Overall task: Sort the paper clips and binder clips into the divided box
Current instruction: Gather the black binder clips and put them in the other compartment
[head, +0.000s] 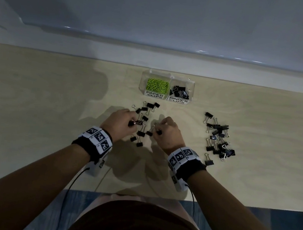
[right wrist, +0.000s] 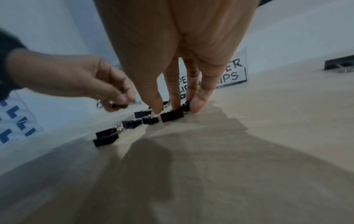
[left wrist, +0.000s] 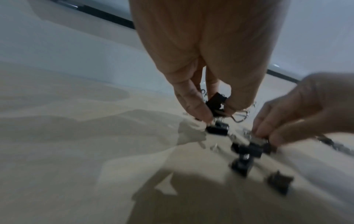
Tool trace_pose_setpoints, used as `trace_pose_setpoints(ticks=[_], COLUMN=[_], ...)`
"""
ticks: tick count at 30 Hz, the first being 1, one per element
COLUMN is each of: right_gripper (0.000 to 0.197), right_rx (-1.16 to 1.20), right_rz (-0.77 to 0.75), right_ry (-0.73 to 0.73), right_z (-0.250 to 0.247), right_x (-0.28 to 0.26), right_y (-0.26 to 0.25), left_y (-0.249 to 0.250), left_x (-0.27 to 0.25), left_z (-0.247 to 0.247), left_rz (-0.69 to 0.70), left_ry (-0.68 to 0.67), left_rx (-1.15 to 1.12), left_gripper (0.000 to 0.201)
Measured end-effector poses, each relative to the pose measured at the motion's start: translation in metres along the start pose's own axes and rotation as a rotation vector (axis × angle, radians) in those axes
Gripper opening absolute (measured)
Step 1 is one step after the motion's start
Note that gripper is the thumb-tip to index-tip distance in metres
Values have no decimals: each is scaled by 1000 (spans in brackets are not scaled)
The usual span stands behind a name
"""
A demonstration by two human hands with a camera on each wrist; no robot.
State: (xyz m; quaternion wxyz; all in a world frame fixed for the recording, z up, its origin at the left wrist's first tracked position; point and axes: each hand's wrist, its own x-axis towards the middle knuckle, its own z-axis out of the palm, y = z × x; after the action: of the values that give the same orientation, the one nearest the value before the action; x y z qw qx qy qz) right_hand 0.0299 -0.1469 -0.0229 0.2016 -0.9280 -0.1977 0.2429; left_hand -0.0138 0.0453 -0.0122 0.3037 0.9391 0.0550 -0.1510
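Observation:
A clear divided box [head: 192, 85] stands at the back of the table, with green paper clips [head: 157, 86] in its left cell and black binder clips [head: 180, 92] in its right cell. Loose black binder clips [head: 141, 132] lie scattered in front of it. My left hand [head: 131, 122] pinches a binder clip [left wrist: 216, 101] just above this scatter. My right hand [head: 157, 129] has thumb and fingertips curled round another binder clip [right wrist: 172, 116] that rests on the table. The two hands are close together over the same group.
A second pile of black binder clips [head: 218, 140] lies to the right on the pale wooden table [head: 50, 121]. A white wall ledge [head: 154, 57] runs behind the box. The table's near edge [head: 250, 206] is by my body.

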Motion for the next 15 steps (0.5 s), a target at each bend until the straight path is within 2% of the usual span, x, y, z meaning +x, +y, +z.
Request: trace_pose_setpoints(ticks=[4, 7, 11, 13, 15], right_gripper=[29, 23, 18, 16, 18], right_rx=[-10, 28, 93, 90, 114], right_rz=[-17, -71, -65, -36, -12], right_ry=[-13, 66, 195, 205, 282], right_z=[0, 0, -2, -12, -27], right_x=[-6, -9, -15, -17, -15], right_y=[-2, -4, 4, 15, 26], left_y=[32, 69, 107, 113, 106], left_x=[27, 65, 117, 132, 136], left_z=[-17, -29, -35, -36, -39], left_rz=[34, 125, 235, 250, 254], left_ry=[72, 115, 120, 85, 81], left_rx=[-168, -192, -99, -8, 50], left_gripper=[10, 11, 12, 18, 23])
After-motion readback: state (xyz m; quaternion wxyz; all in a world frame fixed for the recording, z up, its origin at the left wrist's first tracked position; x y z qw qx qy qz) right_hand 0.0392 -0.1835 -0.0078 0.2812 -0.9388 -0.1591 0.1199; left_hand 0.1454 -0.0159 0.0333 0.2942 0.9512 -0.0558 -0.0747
